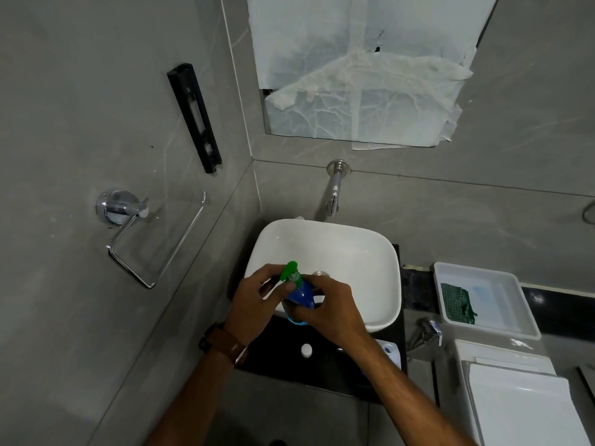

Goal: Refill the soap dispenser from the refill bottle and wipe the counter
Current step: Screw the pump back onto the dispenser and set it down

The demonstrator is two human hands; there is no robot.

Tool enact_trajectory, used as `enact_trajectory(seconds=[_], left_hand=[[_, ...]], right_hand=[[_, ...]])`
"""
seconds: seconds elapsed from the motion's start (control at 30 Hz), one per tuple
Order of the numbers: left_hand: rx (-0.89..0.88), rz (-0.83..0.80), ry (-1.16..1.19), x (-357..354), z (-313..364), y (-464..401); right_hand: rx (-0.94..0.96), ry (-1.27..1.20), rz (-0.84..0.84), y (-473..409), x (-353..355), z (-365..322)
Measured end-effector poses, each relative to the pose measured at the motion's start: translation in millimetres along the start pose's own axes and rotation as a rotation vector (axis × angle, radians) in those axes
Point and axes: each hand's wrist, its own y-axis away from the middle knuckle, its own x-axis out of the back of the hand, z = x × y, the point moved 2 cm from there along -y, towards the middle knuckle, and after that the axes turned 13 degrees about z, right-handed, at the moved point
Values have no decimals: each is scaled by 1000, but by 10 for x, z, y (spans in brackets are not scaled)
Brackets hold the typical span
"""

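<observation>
A blue soap dispenser with a green pump head is held over the front edge of the white sink. My left hand has its fingers curled at the pump and neck. My right hand grips the blue body from the right. A small white cap lies on the black counter below my hands. Part of a white bottle with a blue mark shows behind my right forearm. A green cloth lies in a white tray at the right.
A chrome tap sticks out of the wall above the sink. A chrome towel ring and a black bracket hang on the left wall. A white toilet lid is at the lower right, with a chrome hand sprayer beside it.
</observation>
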Motion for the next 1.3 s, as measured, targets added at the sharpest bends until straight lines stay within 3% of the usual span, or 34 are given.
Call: enact_trajectory(seconds=[0.17,0.37,0.6,1.3], left_hand=[[65,24,44,150,-180,55],[97,141,-191,398,-626,213],[256,190,-292,554,-1222,398],[538,265,-306,601,-2115,489]], right_hand=[[-10,-5,-50,-47,-180,63],[-49,7,-123,-75,-531,280],[-83,59,-254,-11,-1042,603],[-264,64,-252,187,-1860,1163]])
